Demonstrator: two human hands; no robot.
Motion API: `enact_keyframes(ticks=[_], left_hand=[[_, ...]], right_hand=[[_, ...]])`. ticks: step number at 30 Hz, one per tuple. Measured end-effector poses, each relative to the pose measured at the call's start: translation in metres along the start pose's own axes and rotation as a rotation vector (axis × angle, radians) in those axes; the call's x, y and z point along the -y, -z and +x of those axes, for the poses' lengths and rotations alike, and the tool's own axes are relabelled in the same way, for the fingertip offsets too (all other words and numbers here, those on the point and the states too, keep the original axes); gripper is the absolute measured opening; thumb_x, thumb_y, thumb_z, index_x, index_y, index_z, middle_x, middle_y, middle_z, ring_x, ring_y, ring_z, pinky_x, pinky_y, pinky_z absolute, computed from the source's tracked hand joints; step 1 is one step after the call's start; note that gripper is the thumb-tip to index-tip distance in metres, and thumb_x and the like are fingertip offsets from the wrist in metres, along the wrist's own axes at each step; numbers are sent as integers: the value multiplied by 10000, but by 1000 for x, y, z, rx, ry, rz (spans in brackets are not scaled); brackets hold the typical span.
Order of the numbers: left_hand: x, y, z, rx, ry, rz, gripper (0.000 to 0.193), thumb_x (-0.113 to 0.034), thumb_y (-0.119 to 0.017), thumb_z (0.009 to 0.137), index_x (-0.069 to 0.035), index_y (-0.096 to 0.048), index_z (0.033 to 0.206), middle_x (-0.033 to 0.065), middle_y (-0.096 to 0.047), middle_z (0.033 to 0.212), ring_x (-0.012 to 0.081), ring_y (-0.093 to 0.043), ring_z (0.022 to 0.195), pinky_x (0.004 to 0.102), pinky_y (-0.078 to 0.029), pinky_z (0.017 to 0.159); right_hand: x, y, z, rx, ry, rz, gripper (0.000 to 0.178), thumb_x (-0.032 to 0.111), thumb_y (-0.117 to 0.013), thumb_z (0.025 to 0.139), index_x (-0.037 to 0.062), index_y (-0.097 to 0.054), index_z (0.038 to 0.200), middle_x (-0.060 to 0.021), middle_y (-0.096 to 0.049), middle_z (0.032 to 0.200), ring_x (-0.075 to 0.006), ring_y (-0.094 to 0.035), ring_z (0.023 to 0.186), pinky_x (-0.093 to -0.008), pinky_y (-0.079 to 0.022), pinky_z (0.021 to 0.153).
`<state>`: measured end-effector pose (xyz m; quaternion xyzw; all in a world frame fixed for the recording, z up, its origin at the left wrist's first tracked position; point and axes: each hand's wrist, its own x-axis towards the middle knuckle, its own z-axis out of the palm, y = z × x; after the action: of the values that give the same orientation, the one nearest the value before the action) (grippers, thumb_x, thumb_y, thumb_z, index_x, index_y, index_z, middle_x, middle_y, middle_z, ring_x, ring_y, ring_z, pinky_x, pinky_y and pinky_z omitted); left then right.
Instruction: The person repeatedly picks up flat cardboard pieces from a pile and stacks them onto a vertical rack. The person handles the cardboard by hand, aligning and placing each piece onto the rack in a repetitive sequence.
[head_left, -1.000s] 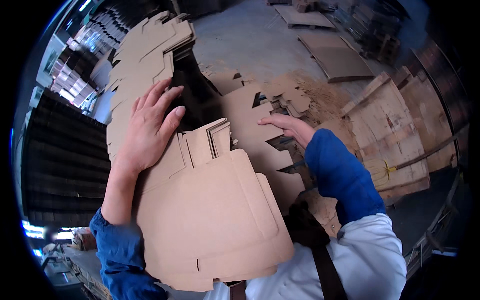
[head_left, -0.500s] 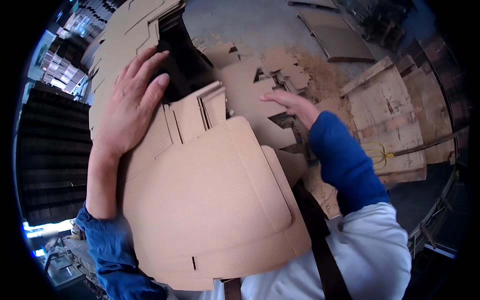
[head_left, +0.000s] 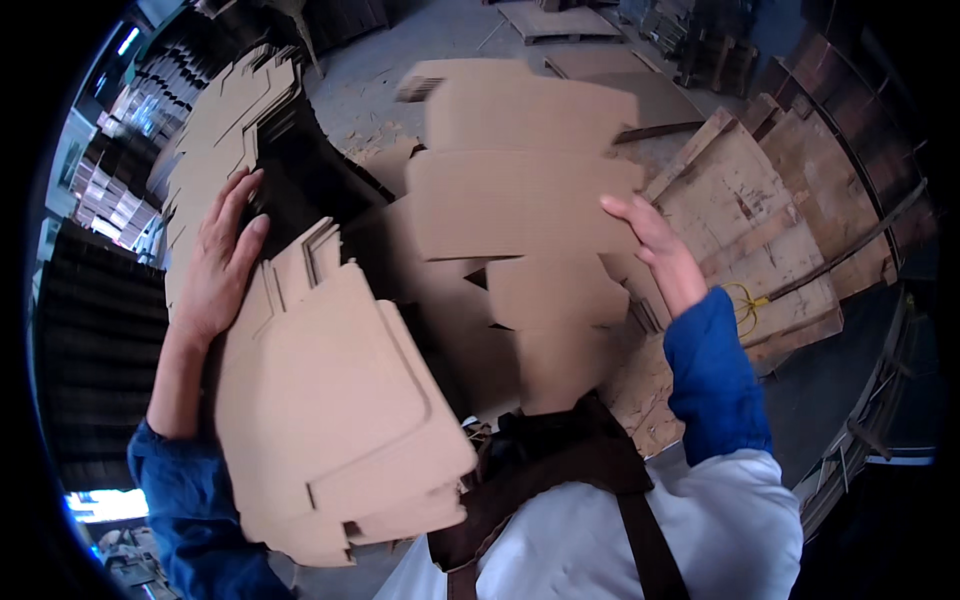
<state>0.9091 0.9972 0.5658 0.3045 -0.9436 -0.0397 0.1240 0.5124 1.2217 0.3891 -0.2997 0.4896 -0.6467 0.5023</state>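
Observation:
A tall stack of die-cut cardboard sheets (head_left: 320,390) leans up from my waist toward the far left. My left hand (head_left: 215,255) lies on its upper left part, palm down, fingers stretched and slightly apart. To the right, a flat cardboard blank (head_left: 520,205) with several panels is blurred above other cardboard. My right hand (head_left: 655,240) is at its right edge, thumb side toward the sheet; some fingers appear hidden beneath it. A dark gap (head_left: 300,160) separates the stack's upper part from the pieces on the right.
Wooden pallet boards (head_left: 770,230) stand at the right, with a yellow-pronged fork tool (head_left: 755,303) against them. Cardboard scraps litter the floor. Further off lie a flat board (head_left: 640,95) and a pallet (head_left: 560,22). A dark ribbed stack (head_left: 95,330) rises at the left.
A cardboard blank now lies under the right hand's edge, where loose cut pieces showed before. The right hand has shifted right and slightly lower. My left hand stays on the stack; the view has tilted up.

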Motion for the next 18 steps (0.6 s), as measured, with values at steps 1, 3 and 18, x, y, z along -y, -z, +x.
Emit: enact_keyframes(ticks=[1, 3, 18], left_hand=[[0, 5, -5, 12, 2, -13, 469, -349, -381, 966, -90, -382, 1357, 142, -361, 1401, 298, -339, 1306, 350, -260, 1072], [-1, 11, -1, 89, -17, 85, 464, -327, -374, 969, -84, -363, 1365, 154, -347, 1400, 305, -327, 1307, 371, -232, 1082], [-245, -173, 149, 406, 678, -820, 825, -681, -359, 866, 16, -447, 1298, 177, -514, 1261, 262, -470, 1186, 352, -346, 1021]], right_hand=[[-5, 17, -10, -26, 2, 11, 482, 214, -593, 873, -47, -450, 1252, -137, -548, 1195, -209, -565, 1060, -337, -479, 889], [-13, 53, -30, -92, 15, 15, 495, 222, -597, 869, -41, -444, 1259, -132, -542, 1199, -212, -553, 1077, -340, -471, 897], [8, 172, -78, 155, 104, -238, 415, 211, -677, 823, -7, -546, 1151, -76, -622, 1045, -163, -587, 942, -311, -481, 835]])
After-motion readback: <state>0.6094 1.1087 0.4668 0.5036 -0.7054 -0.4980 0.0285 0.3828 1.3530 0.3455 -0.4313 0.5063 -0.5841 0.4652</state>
